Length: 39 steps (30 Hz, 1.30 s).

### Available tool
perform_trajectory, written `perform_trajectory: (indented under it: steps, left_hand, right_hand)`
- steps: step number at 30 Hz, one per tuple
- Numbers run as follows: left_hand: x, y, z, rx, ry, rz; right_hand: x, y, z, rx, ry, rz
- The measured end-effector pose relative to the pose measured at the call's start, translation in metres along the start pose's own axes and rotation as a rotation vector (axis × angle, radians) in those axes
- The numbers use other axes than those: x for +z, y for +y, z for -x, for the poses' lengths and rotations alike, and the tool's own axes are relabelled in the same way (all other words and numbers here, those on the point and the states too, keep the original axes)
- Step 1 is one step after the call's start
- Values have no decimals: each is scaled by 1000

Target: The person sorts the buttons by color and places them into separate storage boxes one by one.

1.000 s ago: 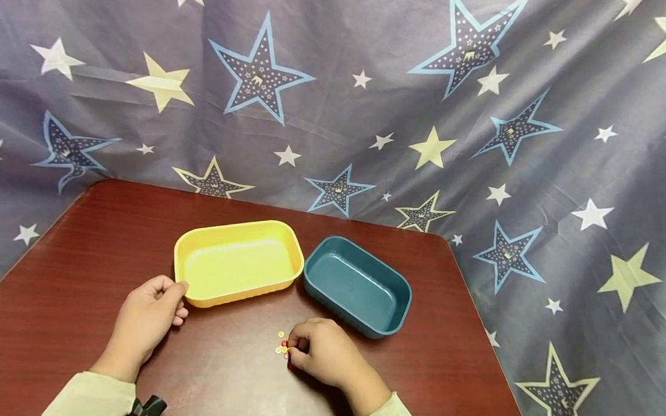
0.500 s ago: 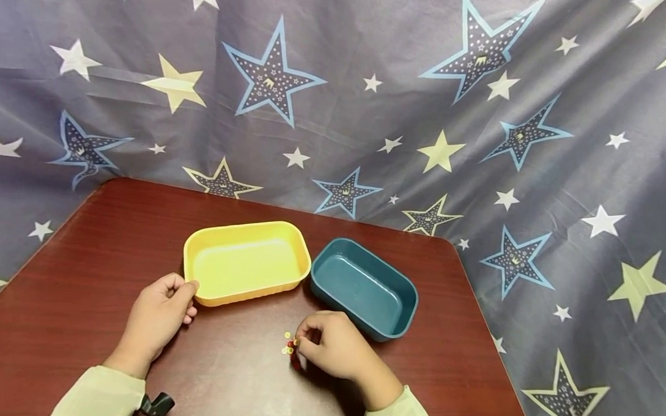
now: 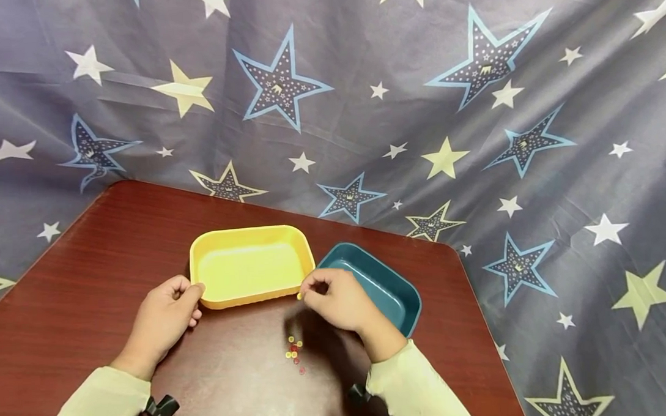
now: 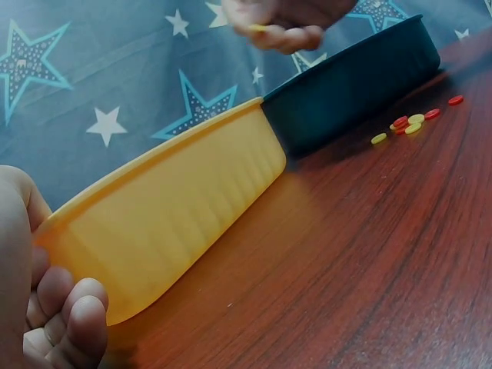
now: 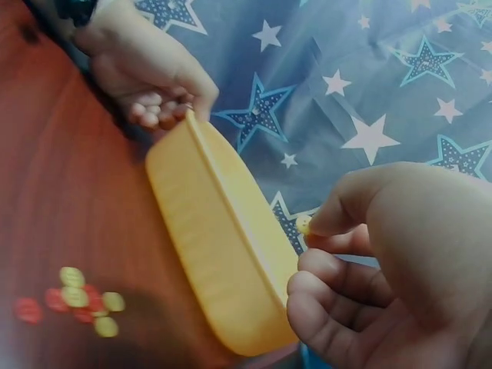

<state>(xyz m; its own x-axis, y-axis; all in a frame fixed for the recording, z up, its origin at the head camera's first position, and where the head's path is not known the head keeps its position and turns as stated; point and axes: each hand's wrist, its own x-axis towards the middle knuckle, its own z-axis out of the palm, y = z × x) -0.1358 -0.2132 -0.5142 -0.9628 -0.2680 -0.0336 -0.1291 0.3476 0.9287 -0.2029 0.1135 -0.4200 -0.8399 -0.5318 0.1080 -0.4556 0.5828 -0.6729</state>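
One yellow disc (image 5: 304, 224): clamped between thumb and forefinger of the right hand (image 3: 336, 298), above the table (image 3: 223, 377), just beside the near right corner of the yellow tray (image 3: 253, 297). Chief risk: slipping loose, owing to small size and a hold at the fingertips alone. Likely landing from here: tabletop, for want of any tray floor plainly underneath.

One yellow tray: clamped at its near left corner by the left hand (image 3: 166, 315), thumb at the rim, other fingers curled outside. Risk: tipping or swivelling, from pressure at a single corner.

One teal tray (image 3: 392, 287): at the yellow tray's right, touching or merely near, cannot tell which; partly hidden by the right hand in the head view. Risk: knocking, from a low wrist; also a stray drop inside, from closeness of the two rims.

One cluster of red and yellow discs (image 5: 74, 297): flat on the table, in front of the trays, some overlapping. Risk: scattering, from a brush of the right sleeve (image 3: 419, 388); double pick-up, from the overlap.
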Motion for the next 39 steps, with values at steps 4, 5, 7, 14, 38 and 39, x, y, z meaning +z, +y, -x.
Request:
perform_trajectory:
  steps: [4, 5, 7, 14, 38, 39]
  left_hand:
    - [0, -4, 1, 0, -1, -6]
    - [0, -4, 2, 1, 0, -7]
    - [1, -5, 2, 7, 2, -7]
    - [5, -7, 1, 15, -3, -15]
    - [-1, -8, -6, 20, 27, 3]
    - [-1, -7, -6, 20, 25, 2]
  right_hand:
    - [-2, 1, -25, 68, -1, -38]
    - [-2, 2, -31, 88, -1, -52]
    - [-1, 4, -44, 125, -5, -81]
    - [15, 9, -87, 214, -39, -75]
    - [14, -4, -119, 235, -146, 64]
    - [12, -5, -116, 228, -156, 70]
